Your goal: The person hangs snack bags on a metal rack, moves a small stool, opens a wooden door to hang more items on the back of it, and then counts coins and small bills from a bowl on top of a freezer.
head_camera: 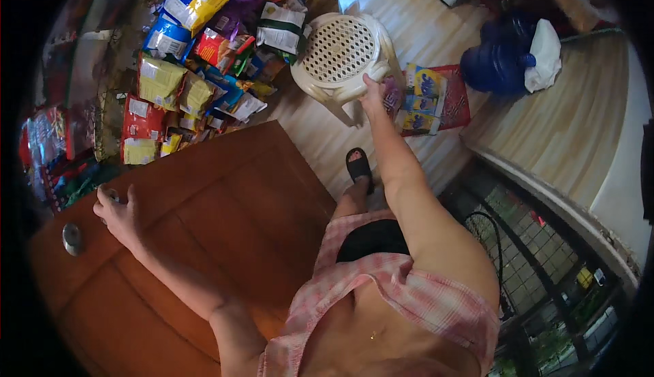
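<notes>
My left hand (pixel 119 219) has its fingers around a metal knob (pixel 111 194) near the edge of a brown wooden door (pixel 225 208). A round metal lock (pixel 71 239) sits on the same door, to the left of that hand. With my right hand (pixel 373 91) I grip the rim of a white plastic stool (pixel 339 50), whose round seat is pierced with a lattice of holes. The stool appears upright, and part of its legs is hidden below the seat.
Many snack packets (pixel 204 55) hang beyond the door. Sachet packs (pixel 423 98) lie on a red mat (pixel 456 96) right of the stool. Farther right are a blue water jug (pixel 493 65) and a white plastic bag (pixel 543 57). A dark metal grille (pixel 531 224) stands at lower right.
</notes>
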Available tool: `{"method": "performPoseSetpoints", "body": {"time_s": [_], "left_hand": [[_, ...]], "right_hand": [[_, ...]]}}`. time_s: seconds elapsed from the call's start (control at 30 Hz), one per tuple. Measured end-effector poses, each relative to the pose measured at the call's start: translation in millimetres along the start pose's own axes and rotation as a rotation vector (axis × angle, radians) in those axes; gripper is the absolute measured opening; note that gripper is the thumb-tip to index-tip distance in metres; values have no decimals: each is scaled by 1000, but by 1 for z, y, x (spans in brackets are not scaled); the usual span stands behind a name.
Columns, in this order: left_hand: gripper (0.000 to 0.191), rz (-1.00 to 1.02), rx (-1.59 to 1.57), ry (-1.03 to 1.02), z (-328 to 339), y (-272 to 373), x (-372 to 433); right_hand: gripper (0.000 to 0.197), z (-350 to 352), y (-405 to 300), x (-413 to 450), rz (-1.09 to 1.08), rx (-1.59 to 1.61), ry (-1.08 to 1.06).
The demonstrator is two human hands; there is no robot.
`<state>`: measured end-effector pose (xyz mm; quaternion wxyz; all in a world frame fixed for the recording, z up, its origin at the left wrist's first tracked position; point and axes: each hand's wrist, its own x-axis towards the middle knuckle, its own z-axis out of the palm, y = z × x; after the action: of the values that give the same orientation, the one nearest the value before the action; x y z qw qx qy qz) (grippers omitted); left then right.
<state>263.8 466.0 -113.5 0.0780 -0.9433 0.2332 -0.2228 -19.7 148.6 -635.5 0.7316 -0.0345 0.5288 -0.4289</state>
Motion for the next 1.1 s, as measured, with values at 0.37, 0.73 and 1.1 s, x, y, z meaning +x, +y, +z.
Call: {"method": "performPoseSetpoints", "body": {"time_s": [0.37, 0.73, 1.1], "left_hand": [[61, 12, 38, 33, -14, 5, -17], [46, 9, -122, 57, -32, 39, -14], [22, -15, -297, 149, -51, 25, -9]], "right_hand": [[55, -154, -19, -56, 130, -356, 239], [48, 84, -187, -124, -863, -1176, -201], [25, 270, -252, -261, -1150, -1433, -841]]}}
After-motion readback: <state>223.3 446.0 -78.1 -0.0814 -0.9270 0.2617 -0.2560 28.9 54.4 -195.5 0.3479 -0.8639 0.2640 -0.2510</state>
